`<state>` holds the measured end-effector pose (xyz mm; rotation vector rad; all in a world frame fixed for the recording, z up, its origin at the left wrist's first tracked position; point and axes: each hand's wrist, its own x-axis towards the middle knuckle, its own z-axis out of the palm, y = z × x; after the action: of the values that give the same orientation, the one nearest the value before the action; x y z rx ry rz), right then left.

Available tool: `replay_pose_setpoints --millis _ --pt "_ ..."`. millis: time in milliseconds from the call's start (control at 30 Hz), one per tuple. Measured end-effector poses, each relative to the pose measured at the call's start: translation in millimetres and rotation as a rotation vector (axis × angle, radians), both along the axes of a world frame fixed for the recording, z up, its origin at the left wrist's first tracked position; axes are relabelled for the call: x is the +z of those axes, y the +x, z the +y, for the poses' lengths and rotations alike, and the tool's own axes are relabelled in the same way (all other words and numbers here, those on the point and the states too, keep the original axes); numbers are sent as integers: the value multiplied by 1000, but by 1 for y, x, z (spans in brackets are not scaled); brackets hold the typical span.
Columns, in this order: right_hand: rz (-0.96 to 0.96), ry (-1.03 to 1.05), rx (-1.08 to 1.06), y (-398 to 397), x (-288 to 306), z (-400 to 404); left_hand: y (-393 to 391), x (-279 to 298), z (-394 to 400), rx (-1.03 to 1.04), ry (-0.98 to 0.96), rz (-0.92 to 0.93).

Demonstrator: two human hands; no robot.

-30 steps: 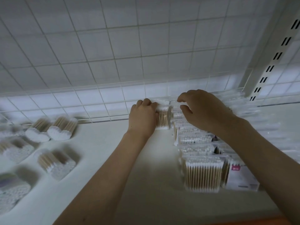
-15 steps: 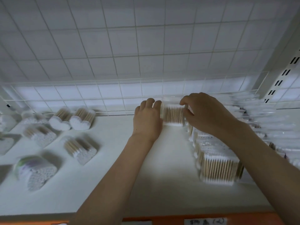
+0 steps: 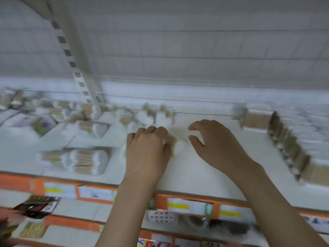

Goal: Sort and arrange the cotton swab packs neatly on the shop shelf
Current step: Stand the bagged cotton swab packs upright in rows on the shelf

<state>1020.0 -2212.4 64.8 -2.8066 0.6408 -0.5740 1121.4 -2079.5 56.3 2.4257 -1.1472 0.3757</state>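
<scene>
I'm in a shop: the white shelf [image 3: 204,175] holds cotton swab packs [image 3: 85,162], orange price-label strips [image 3: 99,192] run along its front, and more goods sit below.

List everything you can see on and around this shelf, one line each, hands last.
shelf: one, white, runs across the view.
upright post: one, white with dark slots, back left.
standing swab packs: one row, count blurred, tan and white, right side.
flat swab packs: several, tan and white, front left.
heart-shaped swab packs: a few, white tops, back centre.
swab pack: one, blurred, whitish, between the hands.
price labels: several, white and yellow on an orange strip, shelf front edge.
left hand: one, curled on the swab pack.
right hand: one, fingers spread and bent beside the swab pack.
</scene>
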Motion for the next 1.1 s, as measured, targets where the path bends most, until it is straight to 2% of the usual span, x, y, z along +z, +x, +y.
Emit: replay_pose_setpoints --millis 233,467,667,900,1100 --pt "-44 21 92 84 -5 134 78 -2 143 131 4 61" --pt "-37 88 125 132 -10 202 125 -6 235 246 -65 120" --pt "-44 144 171 156 -16 222 149 -12 262 330 -80 174" --pt "-96 176 196 189 -15 226 179 3 271 366 -102 122" --pt "-96 200 241 223 -16 241 201 -3 288 408 -132 147"
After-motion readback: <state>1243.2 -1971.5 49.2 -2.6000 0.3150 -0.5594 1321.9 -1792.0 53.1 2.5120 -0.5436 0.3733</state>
